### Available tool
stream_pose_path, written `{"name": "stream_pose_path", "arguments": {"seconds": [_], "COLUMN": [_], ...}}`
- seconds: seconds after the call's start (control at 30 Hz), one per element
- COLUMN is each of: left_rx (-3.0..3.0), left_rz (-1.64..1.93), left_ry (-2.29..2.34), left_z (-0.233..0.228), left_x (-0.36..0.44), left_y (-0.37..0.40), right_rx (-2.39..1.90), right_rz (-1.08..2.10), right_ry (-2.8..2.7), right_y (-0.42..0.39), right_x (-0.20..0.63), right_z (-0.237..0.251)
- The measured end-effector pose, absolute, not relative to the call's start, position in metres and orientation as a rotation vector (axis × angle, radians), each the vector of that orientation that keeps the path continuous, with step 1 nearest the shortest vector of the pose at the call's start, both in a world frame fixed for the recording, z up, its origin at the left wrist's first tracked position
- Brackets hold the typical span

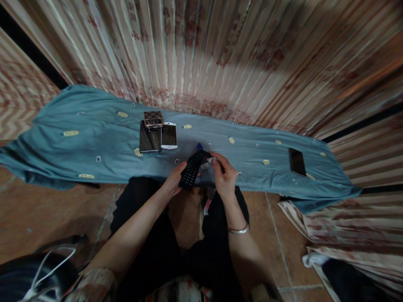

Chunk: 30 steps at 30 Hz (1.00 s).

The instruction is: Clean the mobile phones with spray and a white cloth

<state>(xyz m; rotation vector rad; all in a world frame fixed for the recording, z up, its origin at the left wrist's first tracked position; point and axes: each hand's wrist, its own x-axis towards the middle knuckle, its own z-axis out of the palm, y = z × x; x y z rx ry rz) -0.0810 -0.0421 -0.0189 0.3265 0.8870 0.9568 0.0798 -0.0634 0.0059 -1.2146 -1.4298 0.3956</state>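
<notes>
**Keypad phone held over the blue cloth**

The left hand (174,178) is gripping a black keypad phone (192,169) above the blue cloth (94,147). The right hand (224,174) is pinching a small pale cloth (208,162) against the phone's top end. Three phones (157,132) are lying near; another phone (297,162) is lying well apart.

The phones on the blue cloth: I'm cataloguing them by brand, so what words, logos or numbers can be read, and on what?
None can be read.
Keypad phone, held by left hand with right hand at its top: key markings too small.
Three stacked phones: no legible text.
Lone phone: dark, blank.
</notes>
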Motion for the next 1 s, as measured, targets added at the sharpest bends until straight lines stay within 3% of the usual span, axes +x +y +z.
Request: {"name": "stream_pose_path", "arguments": {"seconds": [0.3,0.6,1.0], "left_rx": [0.114,0.069,0.14], "left_rz": [1.033,0.999,1.055], "left_ry": [0.832,0.796,0.808], "left_z": [-0.004,-0.005,-0.019], "left_x": [-0.087,-0.091,-0.102], "left_y": [-0.033,-0.034,-0.027], "right_rx": [-1.063,-1.07,-1.071], "right_rz": [-0.011,-0.094,0.035], "right_ry": [-1.818,-1.975,-2.076], "right_y": [-0.078,-0.081,-0.084], "right_x": [0.05,0.044,0.039], "right_z": [-0.004,-0.01,-0.014]}}
